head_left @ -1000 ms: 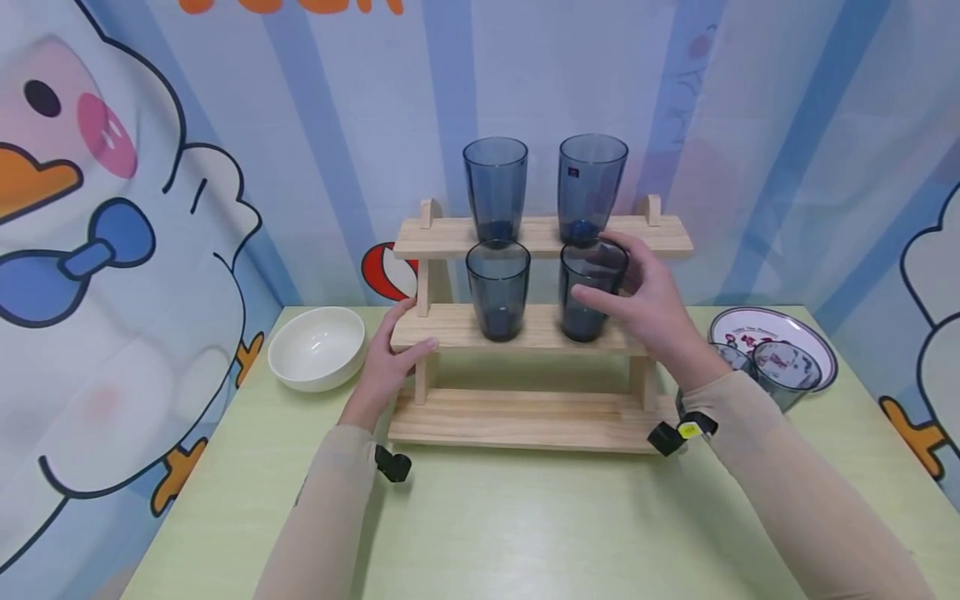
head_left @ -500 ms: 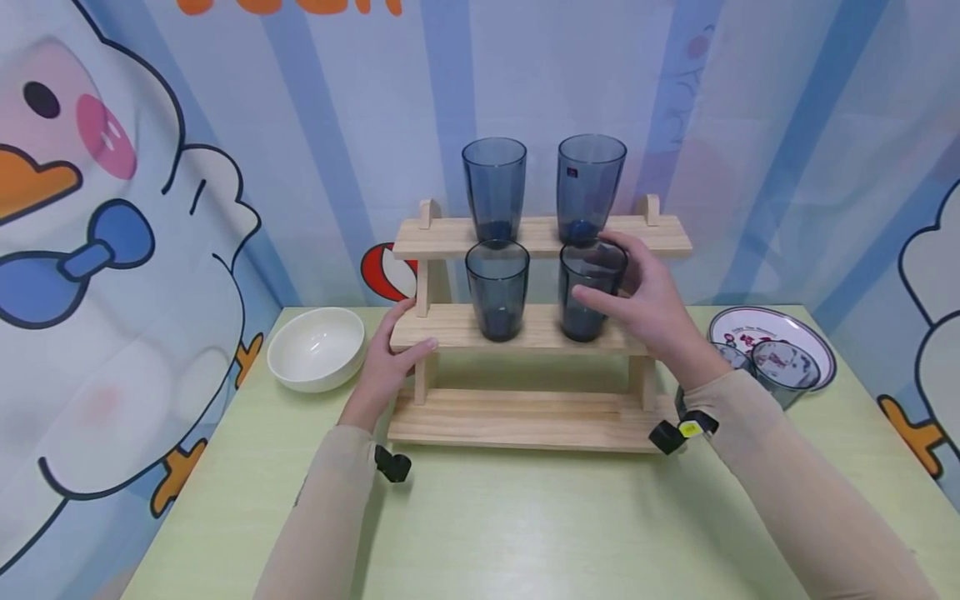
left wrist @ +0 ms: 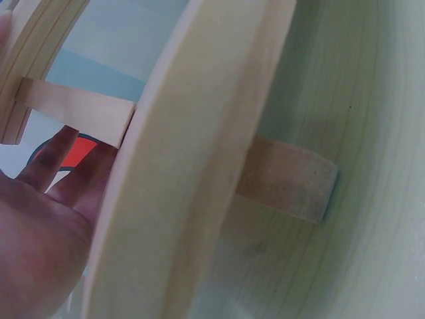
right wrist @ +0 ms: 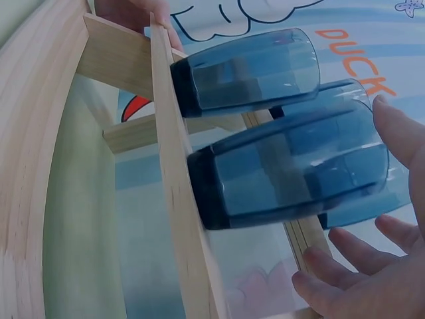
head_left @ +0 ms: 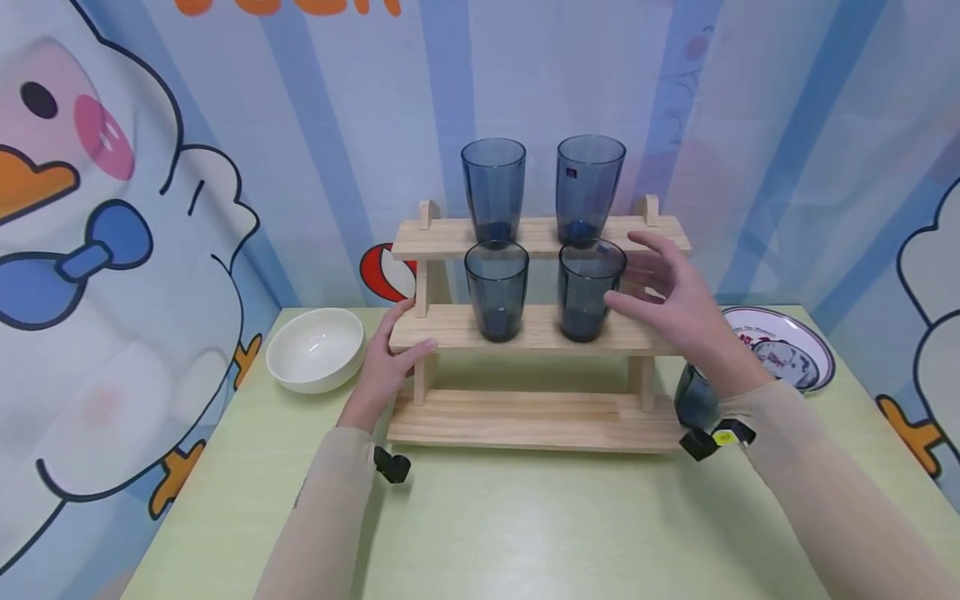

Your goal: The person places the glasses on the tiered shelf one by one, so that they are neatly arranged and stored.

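A three-tier wooden shelf rack [head_left: 517, 423] stands on the table. My left hand [head_left: 386, 354] grips the left end of its middle tier, the thumb at the front edge; the left wrist view shows the fingers [left wrist: 86, 173] behind the board. Beside the right-hand glass tumbler [head_left: 583, 304] on the middle tier is my right hand [head_left: 678, 304], fingers spread and apart from it. That tumbler stands upright, level with a left-hand tumbler [head_left: 497, 296]. Two more blue-grey tumblers, one left [head_left: 495, 187] and one right [head_left: 589, 187] with a small dark label, stand on the top tier.
A white bowl [head_left: 315, 350] sits left of the rack. To its right, partly behind my right forearm, are a further tumbler [head_left: 696, 400] and a patterned plate [head_left: 817, 342]; another glass rim [head_left: 787, 364] shows before the plate. A printed cloth backdrop [head_left: 360, 125] hangs behind.
My right hand has let go of the right-hand tumbler on the middle tier and drawn back to the right. The tumbler stays in place, and my left hand keeps its hold on the rack.
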A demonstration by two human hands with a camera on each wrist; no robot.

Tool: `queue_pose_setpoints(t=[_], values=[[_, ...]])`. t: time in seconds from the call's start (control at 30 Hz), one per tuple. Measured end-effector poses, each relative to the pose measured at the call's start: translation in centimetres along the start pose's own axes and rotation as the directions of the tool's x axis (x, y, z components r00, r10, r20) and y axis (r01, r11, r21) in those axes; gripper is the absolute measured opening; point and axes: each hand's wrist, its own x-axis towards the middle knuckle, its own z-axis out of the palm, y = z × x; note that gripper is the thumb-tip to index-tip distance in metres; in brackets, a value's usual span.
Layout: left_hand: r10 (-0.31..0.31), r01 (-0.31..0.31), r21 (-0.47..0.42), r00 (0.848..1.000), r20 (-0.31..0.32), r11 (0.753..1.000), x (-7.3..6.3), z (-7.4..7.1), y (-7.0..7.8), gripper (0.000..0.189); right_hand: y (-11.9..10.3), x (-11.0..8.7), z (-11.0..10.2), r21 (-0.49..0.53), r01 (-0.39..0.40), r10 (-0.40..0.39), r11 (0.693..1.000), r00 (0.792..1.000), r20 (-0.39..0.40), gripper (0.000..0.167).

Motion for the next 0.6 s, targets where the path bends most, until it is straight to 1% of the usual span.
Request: queue_pose_setpoints(t=[0.07, 0.2, 0.43, 0.6], values=[[-0.002, 0.002, 0.0, 1.0, -0.001, 1.0, 0.1, 0.0, 0.0, 0.073, 0.0, -0.4, -0.5, 0.004, 0.0, 0.0, 1.0, 1.0, -0.001, 0.084], [-0.001, 0.001, 0.003, 1.0, 0.001, 1.0, 0.1, -0.1, 0.0, 0.072, 0.1, -1.3, -1.5, -0.02, -0.003, 0.003, 1.0, 1.0, 0.0, 0.084], [0.004, -0.004, -0.009, 1.0, 0.007, 1.0, 0.1, -0.1, 0.0, 0.072, 0.9, -3.0, -3.7, -0.098, 0.003, -0.005, 0.995, 1.0, -0.02, 0.083], [-0.001, 0.001, -0.014, 1.0, 0.005, 1.0, 0.2, -0.1, -0.2, 0.073, 1.7, -4.3, -5.7, -0.143, 0.015, -0.021, 0.99, 0.999, -0.039, 0.081]])
